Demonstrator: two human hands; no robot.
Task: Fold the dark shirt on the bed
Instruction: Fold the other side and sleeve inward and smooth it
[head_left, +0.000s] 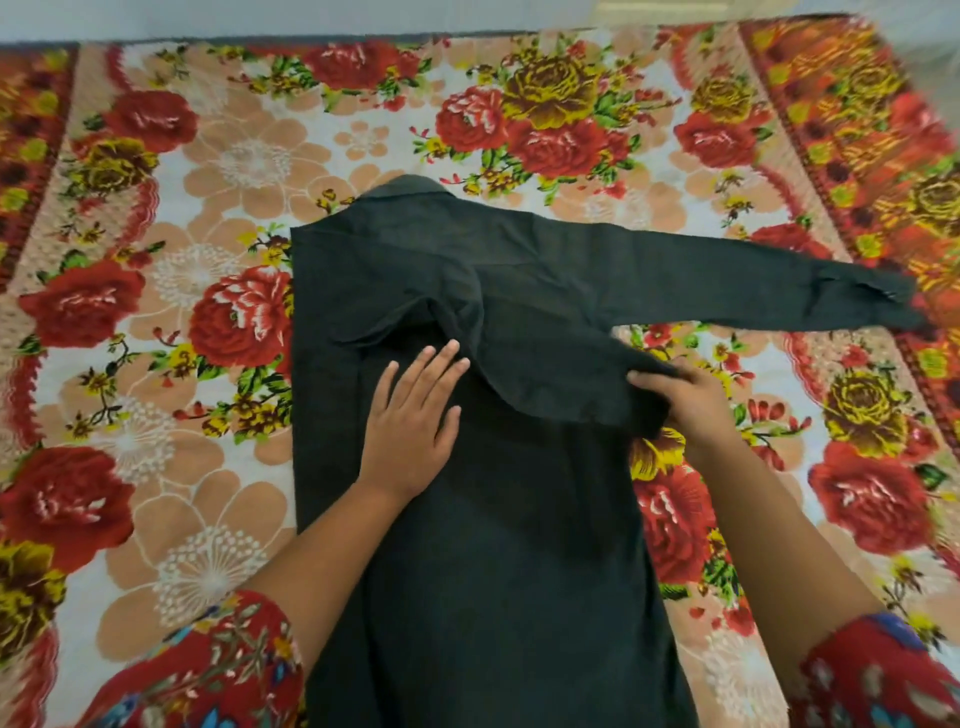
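Observation:
The dark shirt (498, 545) lies lengthwise on the bed, collar at the far end, its left side folded in to a straight edge. One sleeve stretches out to the right across the cover. The other sleeve is folded across the body. My left hand (415, 415) lies flat with fingers spread on the middle of the shirt, beside that folded sleeve. My right hand (685, 395) pinches the folded sleeve's cuff end at the shirt's right edge.
A floral bed cover (171, 322) with red and yellow roses spreads under the shirt on all sides. A pale wall (311, 15) runs along the bed's far edge. My red patterned sleeves show at the bottom corners.

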